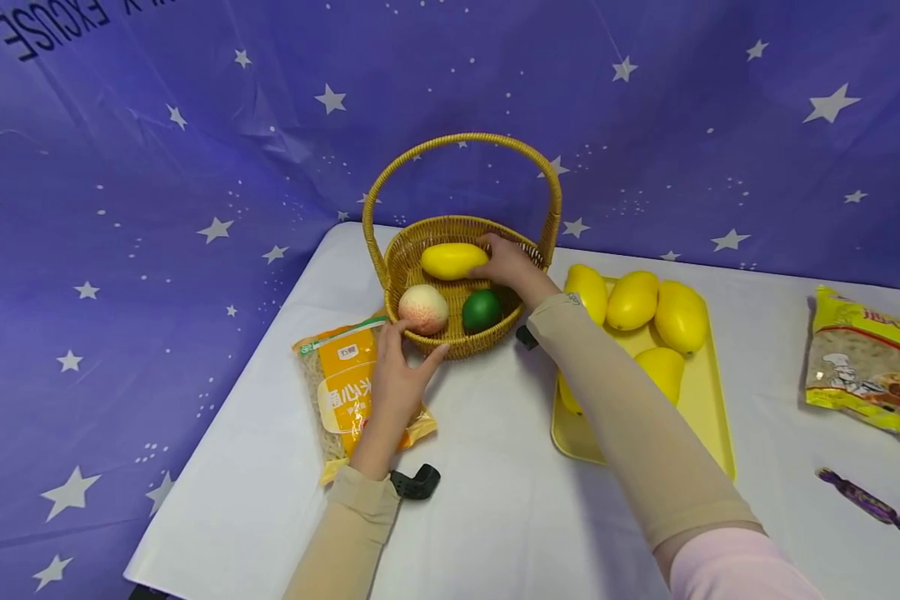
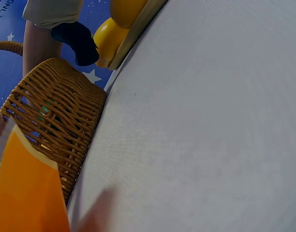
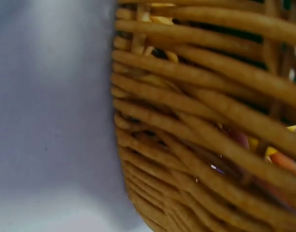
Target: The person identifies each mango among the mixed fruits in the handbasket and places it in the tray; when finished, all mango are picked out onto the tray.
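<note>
A brown wicker basket (image 1: pixel 457 346) with a tall hoop handle stands at the back of the table. Inside it lie a yellow mango (image 1: pixel 450 261), a pale peach with a reddish lower side (image 1: pixel 423 309) and a dark green round fruit (image 1: pixel 482 312). My right hand (image 1: pixel 512 265) reaches in over the basket's right side and pinches the mango's right end between thumb and fingers. With thumb spread from the fingers, my left hand (image 1: pixel 401 375) touches the front left of the basket, just below the peach. The wicker wall (image 3: pixel 201 96) fills much of the right wrist view, which does not show that hand.
Right of the basket, a yellow tray (image 1: pixel 708 417) holds several mangoes (image 1: pixel 681 317), partly behind my right forearm. An orange food packet (image 1: pixel 337 392) lies under my left wrist. Farther right are another packet (image 1: pixel 866 367) and a purple wrapped candy (image 1: pixel 868 502).
</note>
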Available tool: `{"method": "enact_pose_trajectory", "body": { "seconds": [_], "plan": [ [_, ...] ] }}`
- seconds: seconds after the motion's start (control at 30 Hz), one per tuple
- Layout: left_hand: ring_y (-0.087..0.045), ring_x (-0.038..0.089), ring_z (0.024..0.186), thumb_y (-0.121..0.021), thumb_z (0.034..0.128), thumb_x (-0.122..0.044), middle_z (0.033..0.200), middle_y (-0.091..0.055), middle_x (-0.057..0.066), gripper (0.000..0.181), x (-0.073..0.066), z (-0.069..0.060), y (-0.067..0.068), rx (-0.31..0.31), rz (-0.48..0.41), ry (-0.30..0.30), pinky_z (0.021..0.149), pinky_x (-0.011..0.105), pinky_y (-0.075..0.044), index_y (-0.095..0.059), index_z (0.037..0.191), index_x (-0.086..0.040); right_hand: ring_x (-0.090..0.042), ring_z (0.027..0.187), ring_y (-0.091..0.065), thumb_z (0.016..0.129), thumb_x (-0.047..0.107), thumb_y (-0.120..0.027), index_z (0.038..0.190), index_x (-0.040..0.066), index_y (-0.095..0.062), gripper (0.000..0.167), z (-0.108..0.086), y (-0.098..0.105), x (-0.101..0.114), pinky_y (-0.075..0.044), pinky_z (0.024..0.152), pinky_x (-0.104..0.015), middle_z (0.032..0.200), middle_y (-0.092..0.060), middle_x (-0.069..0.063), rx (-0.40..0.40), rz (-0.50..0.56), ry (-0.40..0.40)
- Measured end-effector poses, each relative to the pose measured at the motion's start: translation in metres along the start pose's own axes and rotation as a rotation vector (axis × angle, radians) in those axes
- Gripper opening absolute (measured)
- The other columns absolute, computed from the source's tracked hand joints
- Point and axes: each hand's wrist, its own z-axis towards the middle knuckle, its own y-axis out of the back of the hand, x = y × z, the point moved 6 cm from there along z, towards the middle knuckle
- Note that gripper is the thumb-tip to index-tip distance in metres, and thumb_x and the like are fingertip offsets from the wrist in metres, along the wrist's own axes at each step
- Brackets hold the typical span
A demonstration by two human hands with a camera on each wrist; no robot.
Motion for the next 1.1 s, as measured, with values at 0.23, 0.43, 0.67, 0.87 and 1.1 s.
{"method": "enact_pose_trajectory", "body": {
  "seconds": [0.23, 0.43, 0.67, 0.87, 1.1],
  "plan": [
    [-0.015, 0.029, 0.144, -0.063, 0.0788, -0.068, 0.152, -0.028, 0.011, 0.07, -0.0022, -0.0025, -0.002, 0.007, -0.004, 0.007, 0.11, 0.051, -0.025, -0.044, 0.128, -0.022, -0.029, 0.128, -0.043, 0.086, 0.028, -0.073, 0.146, 0.006, -0.037, 0.073, 0.0046, -0.0034, -0.0051, -0.035, 0.105, -0.042, 0.143, -0.044, -0.013, -0.006, -0.045, -0.005],
    [-0.014, 0.028, 0.144, -0.064, 0.0785, -0.068, 0.151, -0.028, 0.01, 0.071, -0.003, -0.0029, -0.0023, 0.005, -0.01, -0.007, 0.111, 0.049, -0.025, -0.043, 0.129, -0.022, -0.03, 0.128, -0.043, 0.085, 0.028, -0.074, 0.145, 0.007, -0.038, 0.073, 0.0048, -0.0033, -0.0069, -0.035, 0.105, -0.043, 0.143, -0.044, -0.013, -0.014, -0.045, -0.028],
    [-0.014, 0.028, 0.144, -0.063, 0.0788, -0.068, 0.151, -0.028, 0.011, 0.071, -0.0018, -0.0031, -0.0019, 0.002, -0.007, -0.004, 0.11, 0.05, -0.025, -0.043, 0.129, -0.022, -0.028, 0.118, -0.049, 0.084, 0.027, -0.076, 0.14, 0.005, -0.043, 0.069, 0.0037, -0.0029, -0.0041, -0.039, 0.099, -0.042, 0.134, -0.051, -0.014, -0.03, -0.052, -0.004],
    [-0.014, 0.027, 0.144, -0.062, 0.0787, -0.069, 0.15, -0.03, 0.01, 0.073, -0.0005, -0.0027, -0.0018, 0.003, -0.001, -0.007, 0.11, 0.05, -0.026, -0.042, 0.129, -0.021, -0.028, 0.109, -0.052, 0.083, 0.027, -0.077, 0.135, 0.003, -0.046, 0.066, 0.0037, -0.004, -0.0028, -0.042, 0.095, -0.041, 0.124, -0.055, -0.015, -0.05, -0.064, 0.025],
    [-0.018, 0.031, 0.143, -0.065, 0.0792, -0.066, 0.155, -0.023, 0.014, 0.072, 0.0006, -0.0018, -0.0003, 0.009, 0.006, 0.007, 0.109, 0.05, -0.028, -0.042, 0.13, -0.02, -0.028, 0.11, -0.054, 0.082, 0.027, -0.077, 0.136, 0.004, -0.047, 0.067, 0.0052, -0.0015, -0.0013, -0.044, 0.094, -0.041, 0.126, -0.056, -0.015, -0.085, -0.036, 0.035]
  ]
}}
